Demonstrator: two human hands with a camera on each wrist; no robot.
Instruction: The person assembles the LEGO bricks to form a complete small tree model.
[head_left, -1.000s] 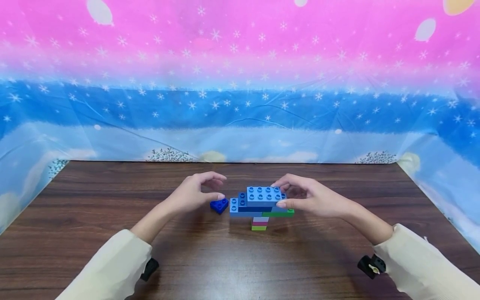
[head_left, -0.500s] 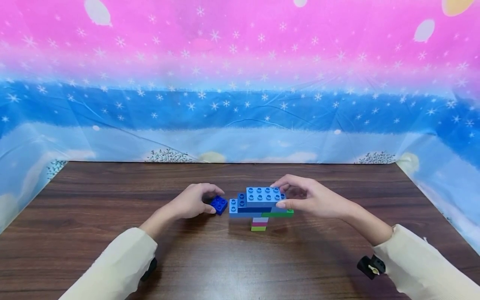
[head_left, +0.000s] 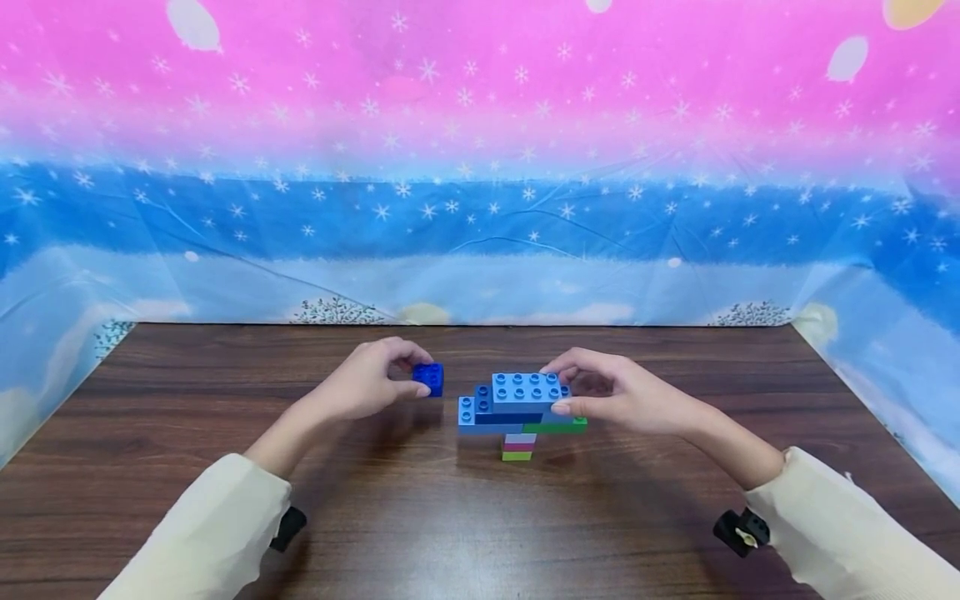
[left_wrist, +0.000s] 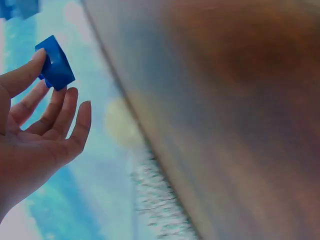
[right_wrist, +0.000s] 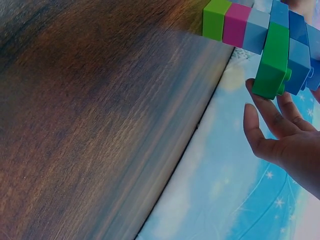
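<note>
My left hand (head_left: 367, 383) pinches a small dark blue building brick (head_left: 429, 379) with studs, thumb on its near side and fingers behind. In the left wrist view the brick (left_wrist: 59, 65) shows between thumb and fingertips, raised off the table. My right hand (head_left: 618, 392) grips the right end of a stacked brick build, its thumb on the front of the top light blue brick (head_left: 517, 390). Below that sit a darker blue brick (head_left: 510, 419) and a green brick (head_left: 557, 427). A narrow post with pink brick (head_left: 517, 447) and lime brick (head_left: 517, 457) carries them.
Everything is over a dark wood table (head_left: 480, 533). Behind it hangs a pink and blue cloth (head_left: 480, 208) with snowflakes, which also closes the sides. The build is wide on top and overhangs its post on both sides.
The dark blue brick in my left hand has turned and moved farther back and slightly left, away from the build. My right hand and the build have stayed put.
</note>
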